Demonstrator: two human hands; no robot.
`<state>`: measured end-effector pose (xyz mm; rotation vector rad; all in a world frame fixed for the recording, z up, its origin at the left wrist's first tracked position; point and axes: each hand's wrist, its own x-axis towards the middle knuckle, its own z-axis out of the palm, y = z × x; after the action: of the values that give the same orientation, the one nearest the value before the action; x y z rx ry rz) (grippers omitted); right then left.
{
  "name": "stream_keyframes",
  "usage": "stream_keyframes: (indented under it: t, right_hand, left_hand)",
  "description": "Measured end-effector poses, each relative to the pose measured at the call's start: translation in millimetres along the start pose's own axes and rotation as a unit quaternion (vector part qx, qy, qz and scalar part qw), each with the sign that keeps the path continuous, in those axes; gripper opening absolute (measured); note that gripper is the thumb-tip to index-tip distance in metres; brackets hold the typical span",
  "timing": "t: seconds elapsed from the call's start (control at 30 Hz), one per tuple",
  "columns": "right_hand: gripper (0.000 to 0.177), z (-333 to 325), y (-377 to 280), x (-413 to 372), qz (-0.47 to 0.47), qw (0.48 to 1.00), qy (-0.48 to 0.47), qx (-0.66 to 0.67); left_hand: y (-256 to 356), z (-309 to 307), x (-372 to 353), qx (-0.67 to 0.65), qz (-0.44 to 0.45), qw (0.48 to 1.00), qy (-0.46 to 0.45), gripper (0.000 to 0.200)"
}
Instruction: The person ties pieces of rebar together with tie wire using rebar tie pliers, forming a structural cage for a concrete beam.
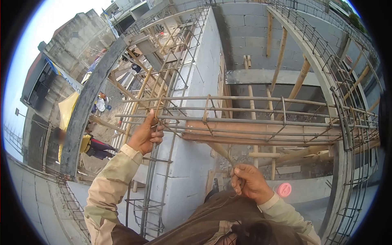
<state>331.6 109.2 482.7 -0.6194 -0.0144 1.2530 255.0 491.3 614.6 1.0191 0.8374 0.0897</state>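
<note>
My left hand [146, 134] is closed around steel reinforcing bars [152, 167] beside the white block wall [192, 90], with the thumb up near a wire stirrup [158, 107]. Right of it, a horizontal rebar cage [245, 121] crosses over a reddish-brown formwork board [265, 134]. Below that board my right hand [250, 182] is closed in a pinch above my lap; thin strands, apparently wire, show at its fingers and hang beneath it. How much of them lies inside the fist is hidden.
A pink round object [284, 189] lies right of my right hand. Bamboo poles [301, 77] prop the formwork. A curved concrete beam [90, 98] and a person in yellow [86, 143] are at left, lower down. More rebar cages [353, 163] stand at right.
</note>
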Motion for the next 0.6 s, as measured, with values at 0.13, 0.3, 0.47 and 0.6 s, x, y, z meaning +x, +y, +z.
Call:
stream_keyframes:
  t: [0.13, 0.3, 0.47, 0.6]
  right_hand:
    - [0.021, -22.7, 3.9, -6.1, 0.003, 1.0, 0.007, 0.019]
    - [0.021, -27.5, -0.6, -11.3, 0.008, 1.0, 0.015, 0.019]
    - [0.02, -38.9, -9.0, -15.3, 0.016, 1.0, 0.022, 0.014]
    - [0.019, -51.7, -17.2, -17.4, 0.013, 0.999, 0.017, 0.036]
  left_hand:
    - [3.1, -8.4, 3.9, -0.012, -0.029, 0.999, -0.023, 0.047]
    - [9.0, -8.9, 2.9, -0.01, -0.044, 0.999, 0.011, 0.043]
    - [13.1, -14.4, 6.8, -0.007, -0.056, 0.998, 0.003, 0.036]
    - [14.7, -16.7, 8.6, -0.005, -0.066, 0.997, 0.035, 0.034]
